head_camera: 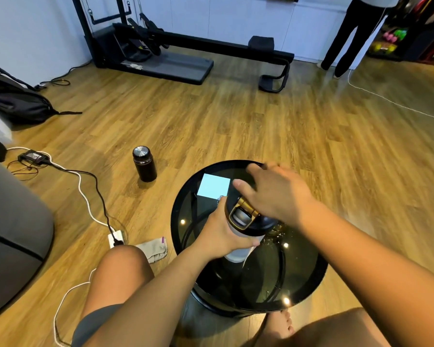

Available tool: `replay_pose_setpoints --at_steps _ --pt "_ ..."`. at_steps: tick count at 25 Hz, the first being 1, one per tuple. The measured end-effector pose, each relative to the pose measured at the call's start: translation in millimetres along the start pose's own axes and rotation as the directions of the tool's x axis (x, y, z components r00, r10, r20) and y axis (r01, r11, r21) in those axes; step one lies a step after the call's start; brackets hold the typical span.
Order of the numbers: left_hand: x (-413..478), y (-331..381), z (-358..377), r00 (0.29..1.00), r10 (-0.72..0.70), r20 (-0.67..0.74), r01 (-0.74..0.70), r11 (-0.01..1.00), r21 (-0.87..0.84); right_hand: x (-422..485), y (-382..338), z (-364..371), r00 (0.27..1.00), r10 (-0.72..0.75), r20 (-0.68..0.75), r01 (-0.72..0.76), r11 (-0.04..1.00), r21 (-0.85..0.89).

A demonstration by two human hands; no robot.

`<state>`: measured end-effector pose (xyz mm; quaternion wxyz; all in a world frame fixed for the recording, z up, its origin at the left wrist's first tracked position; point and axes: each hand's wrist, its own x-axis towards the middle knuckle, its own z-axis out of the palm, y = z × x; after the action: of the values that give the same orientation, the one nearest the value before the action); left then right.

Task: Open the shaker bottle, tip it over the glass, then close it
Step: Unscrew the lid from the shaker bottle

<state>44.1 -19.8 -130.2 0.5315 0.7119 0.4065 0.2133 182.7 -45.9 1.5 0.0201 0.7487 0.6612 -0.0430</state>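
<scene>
Sitting at a round black glass table (186,209), the person has both arms stretched over it. At the far left of the room a black bag (15,101) lies on the wooden floor, with a power strip (115,240) and its cables nearer in. Right of those, a dark flask (144,164) with a metal cap stands upright on the floor, well apart from the table, and a folded cloth (153,249) lies just beside the table's left edge. On the far part of the tabletop rests a pale blue square of paper (214,185). The left hand (219,234) is wrapped around the pale body of the shaker bottle (236,255), which is held above the middle of the table and tilted towards the camera. Its black lid (251,222) is on, with a gold-coloured hinge and a grey flip cap showing. The right hand (273,194) lies over the far side of the lid, fingers spread and curved around its rim. A glass is hard to make out; glinting reflections show just right of the bottle. At the far right, someone's dark trouser legs (346,38) stand by the wall.
</scene>
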Motion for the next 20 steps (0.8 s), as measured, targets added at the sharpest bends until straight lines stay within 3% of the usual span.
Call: replay_pose_setpoints --at_steps 1,3,6,9,11,14,15,20 --pt "0 0 -1 1.0 -0.014 -0.004 0.014 1.0 -0.007 5 3 3 0.995 0.08 0.061 -0.077 0.996 -0.047" --pt "0 0 0 1.0 0.0 -0.014 0.0 1.0 -0.015 10 -3 8 0.994 0.028 0.11 -0.03 0.999 0.017" --pt "0 -4 2 1.0 0.018 0.022 -0.018 1.0 -0.002 2 -20 17 0.969 -0.24 0.061 0.237 0.97 0.055" --pt "0 -7 3 0.998 0.028 0.059 -0.028 1.0 -0.006 -11 -27 12 0.879 -0.475 0.045 0.458 0.867 0.194" --pt "0 -4 2 0.998 0.063 0.027 -0.063 0.998 0.0 -10 -17 5 0.923 -0.384 0.007 0.364 0.88 0.304" --pt "1 -2 1 1.0 0.007 -0.013 -0.007 1.0 -0.008 1 6 2 0.998 -0.039 0.04 0.039 0.999 0.018" --pt "1 -1 1 1.0 -0.001 -0.012 0.001 1.0 -0.004 2 7 6 0.998 -0.01 0.069 0.011 1.0 -0.01" --pt "0 -1 3 0.999 0.038 0.037 -0.04 0.998 0.051 -2 -23 16 0.947 -0.32 0.005 0.316 0.938 0.144"
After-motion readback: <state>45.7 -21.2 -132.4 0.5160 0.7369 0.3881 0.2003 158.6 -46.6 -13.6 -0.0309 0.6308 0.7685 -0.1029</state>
